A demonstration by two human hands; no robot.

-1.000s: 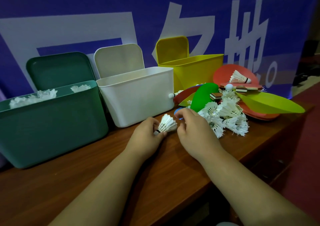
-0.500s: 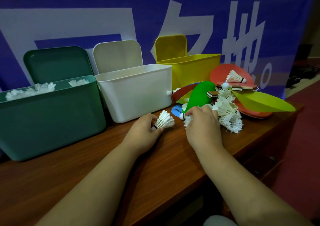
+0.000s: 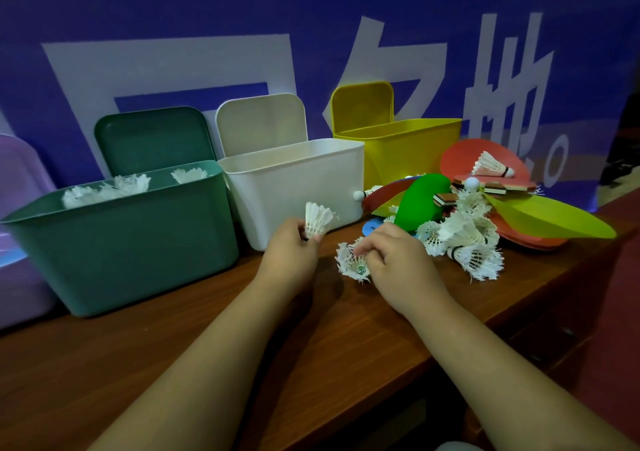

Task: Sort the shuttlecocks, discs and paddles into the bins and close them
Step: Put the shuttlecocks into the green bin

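Observation:
My left hand (image 3: 290,249) holds a white shuttlecock (image 3: 318,219) upright in front of the white bin (image 3: 294,187). Just to its right, my right hand (image 3: 398,260) pinches a second shuttlecock (image 3: 352,266) low over the table. The green bin (image 3: 121,239) at the left has its lid up and holds several shuttlecocks. Behind the white bin stands the yellow bin (image 3: 398,149), also with its lid up. At the right lies a pile of shuttlecocks (image 3: 464,242), a green paddle (image 3: 420,201), red paddles (image 3: 485,159) and a yellow-green disc (image 3: 550,218).
A purple bin (image 3: 17,229) shows at the far left edge. The wooden table (image 3: 207,346) ends at a front edge near my forearms and at the right past the pile. A blue banner hangs close behind the bins.
My right hand has drawn a shuttlecock out of the pile toward me. My left hand has lifted its shuttlecock a little higher against the white bin.

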